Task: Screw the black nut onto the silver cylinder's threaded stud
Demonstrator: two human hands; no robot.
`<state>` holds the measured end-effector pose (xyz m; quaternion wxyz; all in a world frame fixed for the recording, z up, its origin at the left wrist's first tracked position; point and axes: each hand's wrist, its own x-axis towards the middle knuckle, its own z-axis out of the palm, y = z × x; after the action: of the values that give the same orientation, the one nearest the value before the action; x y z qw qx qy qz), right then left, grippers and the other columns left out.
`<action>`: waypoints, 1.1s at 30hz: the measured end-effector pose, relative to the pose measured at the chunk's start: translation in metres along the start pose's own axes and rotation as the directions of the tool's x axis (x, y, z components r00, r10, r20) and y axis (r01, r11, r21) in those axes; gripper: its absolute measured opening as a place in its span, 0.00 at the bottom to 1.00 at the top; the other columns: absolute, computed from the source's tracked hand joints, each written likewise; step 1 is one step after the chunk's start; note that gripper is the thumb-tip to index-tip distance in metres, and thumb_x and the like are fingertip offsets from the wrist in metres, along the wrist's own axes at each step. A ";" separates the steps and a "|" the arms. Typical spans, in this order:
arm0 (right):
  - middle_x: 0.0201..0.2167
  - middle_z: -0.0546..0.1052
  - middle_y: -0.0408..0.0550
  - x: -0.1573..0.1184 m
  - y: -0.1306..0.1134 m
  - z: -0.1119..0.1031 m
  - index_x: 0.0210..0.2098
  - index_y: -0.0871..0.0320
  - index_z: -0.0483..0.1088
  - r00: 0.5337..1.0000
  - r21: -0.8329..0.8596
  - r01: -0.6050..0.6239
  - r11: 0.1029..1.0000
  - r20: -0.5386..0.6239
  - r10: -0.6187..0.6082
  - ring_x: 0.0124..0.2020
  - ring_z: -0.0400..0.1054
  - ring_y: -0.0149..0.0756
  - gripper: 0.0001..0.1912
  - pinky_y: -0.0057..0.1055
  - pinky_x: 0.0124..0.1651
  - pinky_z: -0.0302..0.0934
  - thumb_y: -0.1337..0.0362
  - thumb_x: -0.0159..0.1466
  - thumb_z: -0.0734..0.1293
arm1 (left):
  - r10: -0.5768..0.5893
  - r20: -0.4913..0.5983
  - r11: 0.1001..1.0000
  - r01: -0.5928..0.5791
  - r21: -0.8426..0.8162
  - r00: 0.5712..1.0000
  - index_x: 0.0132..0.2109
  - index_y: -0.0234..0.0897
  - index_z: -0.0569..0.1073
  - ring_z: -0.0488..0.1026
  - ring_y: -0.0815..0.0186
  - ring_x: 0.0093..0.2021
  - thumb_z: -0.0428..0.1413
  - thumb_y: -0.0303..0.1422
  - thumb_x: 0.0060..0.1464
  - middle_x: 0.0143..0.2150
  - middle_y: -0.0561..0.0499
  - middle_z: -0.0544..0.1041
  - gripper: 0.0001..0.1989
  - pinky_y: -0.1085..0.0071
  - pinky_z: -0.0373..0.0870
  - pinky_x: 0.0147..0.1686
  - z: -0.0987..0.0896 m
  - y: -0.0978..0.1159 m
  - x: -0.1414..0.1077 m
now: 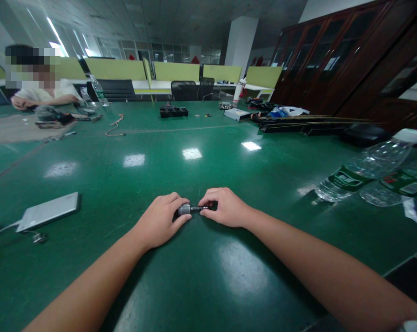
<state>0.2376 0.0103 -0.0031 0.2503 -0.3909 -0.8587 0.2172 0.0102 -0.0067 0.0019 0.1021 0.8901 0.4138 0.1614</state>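
Low over the green table (181,258), a small grey cylinder with a thin dark shaft (185,209), much like a small motor, lies sideways between my two hands. My left hand (162,219) is closed around the thick body, thumb below and fingers above, hiding its left end. My right hand (225,207) pinches the tip of the shaft, which points right, between thumb and forefinger. Part of the shaft shows in the gap between the hands.
A white power bank-like slab (49,211) with a cable lies left. Plastic water bottles (364,168) stand right. Farther off are a black tray-like part (174,111), a cord (115,125), dark metal strips (281,122), and a person (52,94) seated far left.
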 end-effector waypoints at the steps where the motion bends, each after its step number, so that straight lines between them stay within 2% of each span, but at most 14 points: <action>1: 0.29 0.76 0.45 0.000 0.000 0.000 0.35 0.59 0.78 1.000 -0.001 -0.001 1.000 -0.002 0.001 0.30 0.68 0.31 0.06 0.27 0.36 0.61 0.69 0.57 0.71 | -0.005 -0.002 1.000 0.005 -0.002 1.000 0.53 0.39 0.73 0.73 0.57 0.45 0.53 0.39 0.62 0.44 0.46 0.75 0.15 0.59 0.68 0.46 0.000 0.000 0.000; 5: 0.28 0.75 0.45 -0.001 0.002 -0.001 0.35 0.60 0.78 1.000 -0.007 -0.003 1.000 0.001 0.003 0.30 0.68 0.31 0.06 0.27 0.36 0.61 0.69 0.57 0.71 | -0.012 -0.008 1.000 0.012 -0.006 1.000 0.56 0.39 0.70 0.73 0.56 0.46 0.53 0.38 0.62 0.45 0.46 0.75 0.17 0.59 0.68 0.48 0.000 0.000 -0.001; 19: 0.29 0.76 0.45 0.000 0.009 -0.008 0.35 0.59 0.79 0.999 -0.019 -0.047 0.999 0.018 0.047 0.31 0.68 0.30 0.06 0.27 0.36 0.61 0.68 0.57 0.71 | -0.037 0.000 0.999 0.037 -0.033 0.999 0.53 0.40 0.73 0.73 0.58 0.44 0.53 0.39 0.63 0.45 0.47 0.74 0.15 0.60 0.69 0.47 0.000 -0.001 -0.001; 26: 0.31 0.77 0.46 0.001 0.020 -0.015 0.34 0.58 0.79 0.972 -0.115 -0.231 0.966 -0.071 0.224 0.33 0.70 0.33 0.06 0.29 0.38 0.62 0.69 0.56 0.71 | -0.101 -0.010 0.990 0.100 -0.103 0.995 0.52 0.39 0.74 0.73 0.58 0.45 0.51 0.40 0.63 0.47 0.47 0.72 0.16 0.61 0.69 0.49 -0.001 0.000 -0.002; 33: 0.32 0.78 0.45 0.001 0.014 -0.013 0.35 0.57 0.80 0.992 -0.088 -0.119 0.989 -0.044 0.116 0.34 0.70 0.33 0.07 0.30 0.40 0.62 0.68 0.56 0.72 | -0.095 -0.015 0.990 0.093 -0.109 0.995 0.52 0.39 0.75 0.73 0.58 0.45 0.51 0.40 0.63 0.46 0.46 0.72 0.16 0.60 0.70 0.49 -0.001 0.000 -0.001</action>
<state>0.2531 0.0216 -0.0009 0.2356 -0.4558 -0.8382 0.1850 0.0088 -0.0074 0.0023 0.1532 0.8611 0.4470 0.1876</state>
